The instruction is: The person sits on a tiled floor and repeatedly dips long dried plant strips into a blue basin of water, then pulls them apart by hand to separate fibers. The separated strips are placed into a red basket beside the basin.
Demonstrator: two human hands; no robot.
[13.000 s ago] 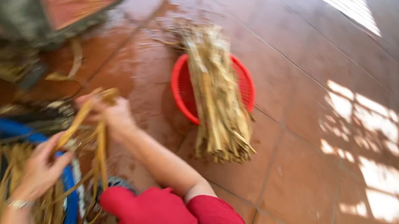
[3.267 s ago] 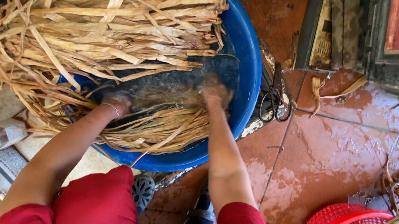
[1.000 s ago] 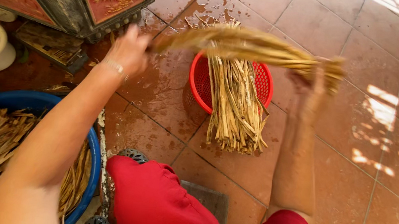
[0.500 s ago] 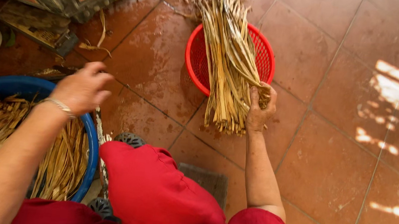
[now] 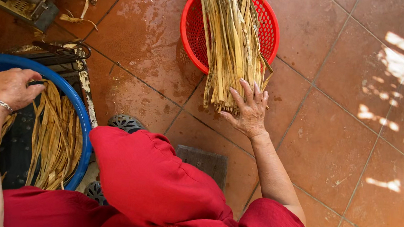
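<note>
Pressing flat with the open right hand point(image 5: 249, 110) on the leaf bundle point(image 5: 230, 40) lying across the red basket point(image 5: 271, 35), reaching with the loosely curled, empty left hand point(image 5: 9, 87) into the blue tub point(image 5: 82, 115), many wet strips point(image 5: 55, 137) waiting there.

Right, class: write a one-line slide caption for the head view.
Right hand rests on dried straw-coloured leaf strips over a red plastic basket; left hand reaches into a blue tub.

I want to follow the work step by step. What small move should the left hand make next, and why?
Probably the left hand should close on a few wet strips in the blue basin. It is loosely curled over them at the basin's rim and grips nothing clearly, while the right hand rests flat on the bundle of strips lying across the red basket.
</note>
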